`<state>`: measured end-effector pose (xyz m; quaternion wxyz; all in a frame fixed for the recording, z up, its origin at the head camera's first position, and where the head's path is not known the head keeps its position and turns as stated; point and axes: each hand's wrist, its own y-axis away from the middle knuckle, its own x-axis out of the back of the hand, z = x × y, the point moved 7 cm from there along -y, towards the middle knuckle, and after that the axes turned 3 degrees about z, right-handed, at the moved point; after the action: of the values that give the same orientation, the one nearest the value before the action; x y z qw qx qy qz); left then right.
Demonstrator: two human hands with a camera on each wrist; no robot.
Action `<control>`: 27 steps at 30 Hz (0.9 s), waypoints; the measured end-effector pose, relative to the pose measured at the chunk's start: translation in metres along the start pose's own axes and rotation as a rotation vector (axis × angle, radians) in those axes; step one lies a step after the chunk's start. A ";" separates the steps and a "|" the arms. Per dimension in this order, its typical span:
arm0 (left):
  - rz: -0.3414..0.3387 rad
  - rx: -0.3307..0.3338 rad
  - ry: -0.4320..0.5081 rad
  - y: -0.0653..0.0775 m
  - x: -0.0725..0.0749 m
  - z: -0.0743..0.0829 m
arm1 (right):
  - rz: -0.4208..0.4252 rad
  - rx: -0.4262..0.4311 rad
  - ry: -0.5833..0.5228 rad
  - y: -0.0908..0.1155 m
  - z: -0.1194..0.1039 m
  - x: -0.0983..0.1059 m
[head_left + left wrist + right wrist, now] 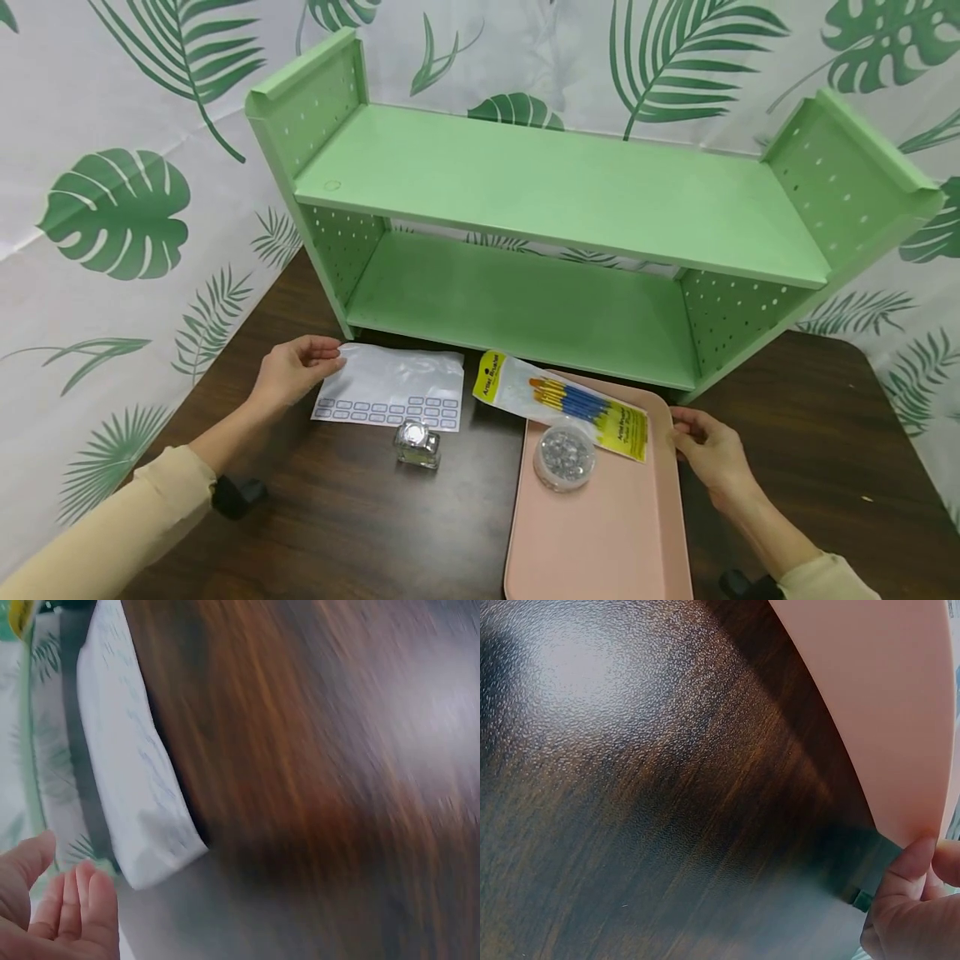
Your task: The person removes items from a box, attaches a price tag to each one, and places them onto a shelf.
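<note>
My left hand (296, 371) is at the left corner of a white sheet (390, 379) printed with rows of small blue-edged labels. In the left wrist view, thumb and fingers are apart with nothing between them, beside the sheet (135, 765). My right hand (708, 450) pinches the far right corner of a pink tray (626, 525); the right wrist view has thumb and fingers at the tray's edge (900, 735). On the tray are a round clear tub (565, 457) of silvery pieces and a packet of blue-handled artist brushes (570, 404), which overhangs the left rim.
A green two-tier shelf (525, 292) stands across the back of the dark wooden table (360, 533). Just in front of the sheet is a small glass bottle (417, 446) with a silvery top. Leaf-patterned cloth (112, 333) hangs behind and at the sides.
</note>
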<state>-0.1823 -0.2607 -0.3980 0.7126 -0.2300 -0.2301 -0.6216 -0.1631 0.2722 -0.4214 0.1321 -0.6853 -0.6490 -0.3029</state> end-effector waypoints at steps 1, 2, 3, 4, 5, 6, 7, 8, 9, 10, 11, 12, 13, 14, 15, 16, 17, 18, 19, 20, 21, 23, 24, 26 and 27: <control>0.016 0.009 -0.023 -0.001 0.003 -0.004 | 0.000 -0.001 -0.002 0.000 0.000 0.000; 0.025 0.018 -0.037 -0.003 0.004 -0.009 | 0.000 -0.001 -0.005 0.000 0.001 0.000; 0.029 0.025 -0.049 -0.004 0.005 -0.013 | 0.001 0.002 -0.009 0.000 0.001 0.000; 0.032 0.033 -0.058 -0.006 0.006 -0.016 | 0.001 0.004 -0.010 0.000 0.001 0.000; 0.032 0.040 -0.069 -0.007 0.006 -0.020 | 0.001 0.006 -0.012 0.000 0.001 0.000; 0.032 0.047 -0.080 -0.008 0.005 -0.023 | 0.001 0.009 -0.013 0.000 0.000 0.000; 0.031 0.051 -0.092 -0.010 0.005 -0.025 | 0.001 0.012 -0.013 0.000 0.000 0.000; 0.031 0.054 -0.108 -0.011 0.004 -0.027 | 0.001 0.015 -0.013 0.000 0.000 0.000; 0.030 0.054 -0.125 -0.013 0.003 -0.029 | 0.001 0.017 -0.013 0.001 0.000 0.000; 0.030 0.053 -0.141 -0.014 0.003 -0.030 | 0.002 0.021 -0.012 0.001 -0.001 0.000; 0.030 0.050 -0.156 -0.015 0.002 -0.031 | 0.004 0.024 -0.012 0.000 -0.001 0.000; 0.029 0.047 -0.168 -0.017 0.001 -0.031 | 0.005 0.027 -0.012 0.000 -0.002 0.000; 0.027 0.042 -0.180 -0.018 0.000 -0.031 | 0.006 0.029 -0.013 0.000 -0.002 0.000; 0.024 0.041 -0.188 -0.019 -0.001 -0.032 | 0.008 0.030 -0.014 0.000 -0.002 0.000; 0.023 0.038 -0.197 -0.020 -0.002 -0.032 | 0.009 0.029 -0.012 0.000 -0.002 0.000; 0.021 0.036 -0.205 -0.021 -0.003 -0.031 | 0.009 0.027 -0.011 0.000 -0.002 0.000; 0.020 0.034 -0.214 -0.022 -0.004 -0.031 | 0.010 0.024 -0.010 0.000 -0.001 0.000; 0.020 0.032 -0.222 -0.023 -0.004 -0.031 | 0.009 0.020 -0.007 0.000 -0.001 0.000; 0.020 0.030 -0.227 -0.023 -0.005 -0.031 | 0.010 0.016 -0.004 0.000 -0.001 0.000; 0.020 0.027 -0.232 -0.024 -0.005 -0.030 | 0.010 0.013 -0.002 0.000 -0.001 0.000; 0.022 0.019 -0.240 -0.025 -0.006 -0.030 | 0.010 0.010 -0.002 0.000 -0.001 0.000; 0.029 0.007 -0.249 -0.026 -0.007 -0.030 | 0.011 0.012 -0.003 0.000 -0.002 0.000; 0.034 -0.001 -0.254 -0.026 -0.008 -0.029 | 0.011 0.013 -0.005 0.000 -0.002 0.000; 0.043 -0.016 -0.264 -0.027 -0.010 -0.030 | 0.012 0.019 -0.010 0.000 -0.003 0.000; 0.045 -0.024 -0.270 -0.028 -0.010 -0.030 | 0.012 0.021 -0.013 0.001 -0.003 0.001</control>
<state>-0.2097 -0.2745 -0.4271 0.6861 -0.3252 -0.3113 -0.5715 -0.1632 0.2713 -0.4189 0.1367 -0.6898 -0.6488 -0.2907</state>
